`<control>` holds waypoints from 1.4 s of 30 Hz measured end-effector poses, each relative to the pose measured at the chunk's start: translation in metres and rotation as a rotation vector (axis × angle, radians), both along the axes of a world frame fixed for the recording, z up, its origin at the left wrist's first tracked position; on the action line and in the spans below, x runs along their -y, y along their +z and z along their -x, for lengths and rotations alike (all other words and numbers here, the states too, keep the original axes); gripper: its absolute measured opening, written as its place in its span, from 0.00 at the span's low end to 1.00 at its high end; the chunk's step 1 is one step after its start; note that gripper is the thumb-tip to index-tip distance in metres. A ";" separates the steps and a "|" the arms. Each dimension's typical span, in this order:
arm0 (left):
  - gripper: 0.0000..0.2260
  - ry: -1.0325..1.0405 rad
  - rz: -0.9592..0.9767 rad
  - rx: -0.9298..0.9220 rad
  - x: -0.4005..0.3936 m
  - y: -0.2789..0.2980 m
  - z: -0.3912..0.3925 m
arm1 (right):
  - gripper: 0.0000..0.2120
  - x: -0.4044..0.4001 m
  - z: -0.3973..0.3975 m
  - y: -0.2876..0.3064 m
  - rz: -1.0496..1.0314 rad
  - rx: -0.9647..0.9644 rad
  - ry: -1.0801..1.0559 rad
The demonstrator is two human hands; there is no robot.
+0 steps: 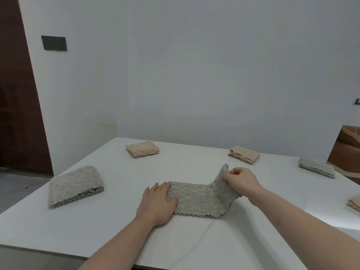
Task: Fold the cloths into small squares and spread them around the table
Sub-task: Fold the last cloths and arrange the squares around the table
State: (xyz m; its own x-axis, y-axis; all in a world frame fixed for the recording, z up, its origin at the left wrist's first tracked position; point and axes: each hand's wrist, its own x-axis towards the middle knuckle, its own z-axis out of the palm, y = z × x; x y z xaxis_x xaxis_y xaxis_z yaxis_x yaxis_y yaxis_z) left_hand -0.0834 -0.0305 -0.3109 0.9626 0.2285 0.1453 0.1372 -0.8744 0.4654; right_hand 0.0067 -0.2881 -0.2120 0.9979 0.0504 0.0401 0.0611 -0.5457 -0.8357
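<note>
Far left of frame, a folded grey cloth (76, 187) sits done on the white table (58, 227). Upper left of centre, a folded beige cloth (142, 149), also done. Centre bottom: my left hand (158, 203) lies flat, fingers spread straight, pressing down the left end of the grey strip cloth (196, 199), which is the one in work, lying across the table middle as a long band. Just right of it, my right hand (240, 181) pinches the strip's right end, lifted clear of the table and curling upward. So the step in hand looks like the cross fold: right end going over to the left. Next move, I reckon: carry the lifted end across to meet the left edge, line up the scalloped edges, slide the left hand out, flatten. Upper right: another folded beige cloth (244, 154); further right, a folded grey cloth near the edge (316, 167); far right edge, a beige stack (354, 203), cut off by the frame. The task looks nearly finished, with placement of this one still left.
</note>
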 end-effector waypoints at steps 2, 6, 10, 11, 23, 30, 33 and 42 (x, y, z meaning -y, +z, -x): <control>0.28 0.010 0.054 0.038 -0.002 -0.001 -0.001 | 0.08 -0.015 0.000 0.007 -0.037 -0.001 0.021; 0.23 0.047 0.177 0.133 -0.003 0.004 0.002 | 0.06 -0.044 0.003 0.010 -0.069 -0.015 0.084; 0.18 0.069 0.293 0.197 -0.005 0.005 0.005 | 0.05 -0.068 0.008 0.008 -0.107 -0.044 0.120; 0.16 0.074 0.325 0.205 -0.005 0.006 0.004 | 0.05 -0.073 0.010 0.008 -0.122 -0.056 0.132; 0.24 0.063 0.434 0.289 -0.008 0.009 0.003 | 0.12 -0.103 0.035 -0.019 -0.112 -0.264 0.341; 0.13 0.145 0.391 0.271 -0.005 0.007 -0.001 | 0.11 -0.076 0.030 -0.030 0.123 0.242 0.233; 0.14 0.147 0.400 0.282 -0.006 0.007 -0.001 | 0.17 -0.069 0.021 -0.042 0.250 0.327 0.312; 0.10 0.126 0.340 0.288 -0.008 0.001 -0.004 | 0.30 -0.078 0.017 -0.087 0.579 0.184 0.482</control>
